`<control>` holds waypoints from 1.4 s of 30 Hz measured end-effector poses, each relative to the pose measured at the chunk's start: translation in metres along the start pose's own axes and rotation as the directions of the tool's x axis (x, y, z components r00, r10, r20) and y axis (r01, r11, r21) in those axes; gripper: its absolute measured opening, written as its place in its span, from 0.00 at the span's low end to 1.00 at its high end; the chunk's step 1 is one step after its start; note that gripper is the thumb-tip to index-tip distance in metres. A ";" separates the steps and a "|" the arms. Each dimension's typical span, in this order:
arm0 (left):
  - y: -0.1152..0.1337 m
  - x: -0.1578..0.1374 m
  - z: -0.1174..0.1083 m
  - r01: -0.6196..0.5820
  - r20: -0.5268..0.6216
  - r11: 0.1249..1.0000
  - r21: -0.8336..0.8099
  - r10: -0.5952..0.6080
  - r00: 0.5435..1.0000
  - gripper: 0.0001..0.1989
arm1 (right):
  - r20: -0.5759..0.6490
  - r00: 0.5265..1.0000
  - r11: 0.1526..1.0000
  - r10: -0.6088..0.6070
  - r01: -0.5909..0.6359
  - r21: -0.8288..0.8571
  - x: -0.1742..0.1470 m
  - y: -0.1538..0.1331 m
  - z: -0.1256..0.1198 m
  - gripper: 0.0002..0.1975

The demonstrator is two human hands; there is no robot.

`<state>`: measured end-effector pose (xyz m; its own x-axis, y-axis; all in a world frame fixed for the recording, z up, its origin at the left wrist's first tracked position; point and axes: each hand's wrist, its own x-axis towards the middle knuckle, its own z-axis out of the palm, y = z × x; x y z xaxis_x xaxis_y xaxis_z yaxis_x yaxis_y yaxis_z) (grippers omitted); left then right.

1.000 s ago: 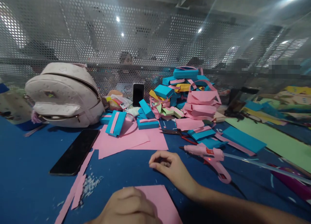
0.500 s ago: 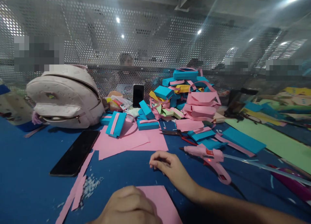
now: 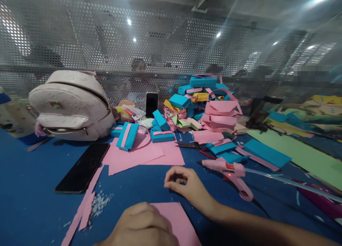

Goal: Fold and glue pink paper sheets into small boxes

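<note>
At the bottom edge, my left hand [image 3: 143, 224] is curled with its knuckles up, pressing on a sheet of pink paper [image 3: 177, 221]; its fingertips are hidden. Beyond the sheet, my right hand [image 3: 183, 182] is bent into a loose ring, thumb and forefinger tips together, and I see nothing between them. To its right lies a pink glue gun [image 3: 227, 167], its small red light on and a clear glue stick [image 3: 278, 178] sticking out behind. Scissors [image 3: 196, 146] with red handles lie partly under folded blue paper [image 3: 221, 148].
Folded paper bags [image 3: 220, 119] are piled at the back. A white backpack [image 3: 69, 110] and a black phone [image 3: 82, 169] stand and lie left, near pink strips [image 3: 81, 210] and white scraps [image 3: 100, 203]. Pink sheets [image 3: 144, 158] lie ahead; green card [image 3: 301, 153] lies right.
My right hand's thumb and forefinger have drawn into a more rounded ring, the hand staying in about the same place. My left hand has barely shifted on the pink paper.
</note>
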<state>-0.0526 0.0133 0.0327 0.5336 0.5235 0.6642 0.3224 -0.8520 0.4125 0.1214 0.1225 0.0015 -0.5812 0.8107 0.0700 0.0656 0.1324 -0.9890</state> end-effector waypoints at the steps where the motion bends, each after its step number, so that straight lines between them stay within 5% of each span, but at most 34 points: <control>1: 0.000 0.000 0.000 -0.007 0.001 1.000 -0.006 0.007 1.000 0.13 | -0.002 1.000 1.000 0.005 -0.005 0.007 0.000 0.000 0.000 0.06; 9: -0.002 -0.001 0.002 -0.026 -0.014 1.000 0.001 0.026 1.000 0.13 | 0.006 1.000 0.998 0.006 -0.007 0.065 -0.001 0.001 0.002 0.06; 18: -0.001 0.000 0.002 -0.030 -0.009 0.999 0.016 0.030 0.999 0.12 | -0.015 1.000 0.999 -0.012 0.012 -0.050 -0.001 -0.003 0.001 0.02; 32: -0.001 0.002 -0.001 -0.048 0.007 0.999 0.024 0.047 0.999 0.13 | 0.043 0.998 0.997 -0.041 0.039 0.068 -0.001 0.002 0.000 0.10; 42: -0.001 -0.001 0.002 -0.036 -0.001 0.999 0.034 0.037 0.999 0.14 | 0.013 0.998 0.997 -0.067 0.067 -0.034 -0.001 -0.001 0.000 0.05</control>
<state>-0.0519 0.0134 0.0307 0.5446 0.4920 0.6792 0.3290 -0.8702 0.3667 0.1220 0.1214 0.0020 -0.5945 0.7928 0.1342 0.0540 0.2059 -0.9771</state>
